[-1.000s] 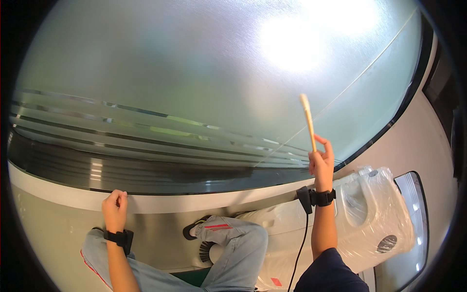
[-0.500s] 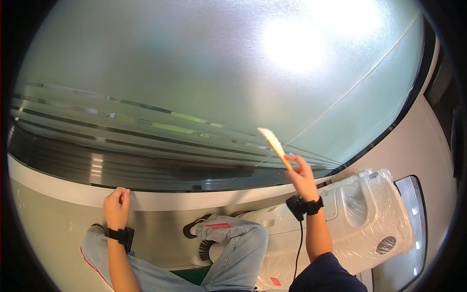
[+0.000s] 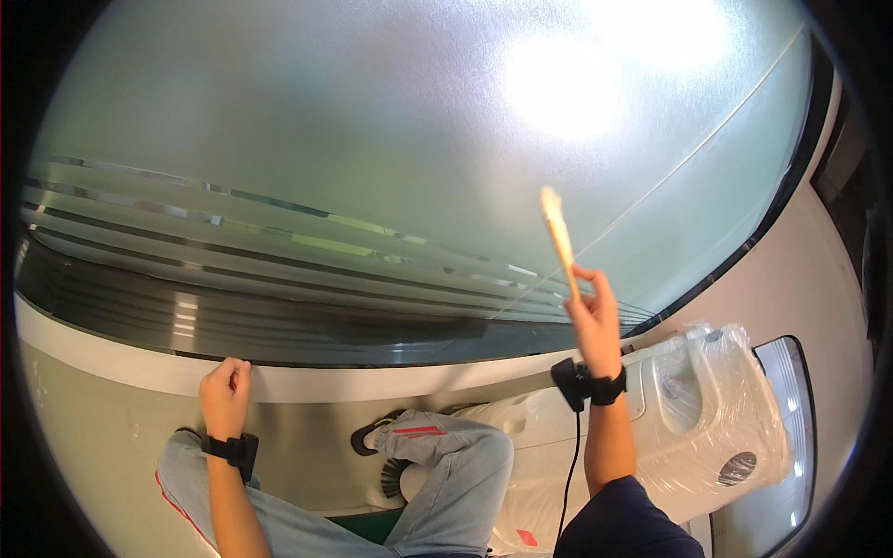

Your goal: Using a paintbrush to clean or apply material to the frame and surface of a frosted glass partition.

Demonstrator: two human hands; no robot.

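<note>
My right hand [image 3: 595,321] grips the lower end of a slim brush [image 3: 557,228] with a yellow handle and what looks like pale bristles. Held up and tilted slightly left, the brush is in front of a large frosted glass panel [image 3: 391,149]. I cannot tell whether its tip touches the glass. Over the white ledge [image 3: 326,381] below the glass, my left hand [image 3: 223,391] is curled into a loose fist with nothing visible in it. Both wrists wear black straps with small boxes; a cable hangs from the right one.
A bulky white machine [image 3: 605,428] wrapped in clear plastic film stands close on the right, below my right arm. By my foot is a round dark-bristled brush [image 3: 391,479]. Clear stripes cross the lower glass, and a thin seam runs diagonally on its right.
My right hand has risen and shifted slightly right with the brush. The brush has turned more upright, its tip now higher and further right. My left hand stays almost still.
</note>
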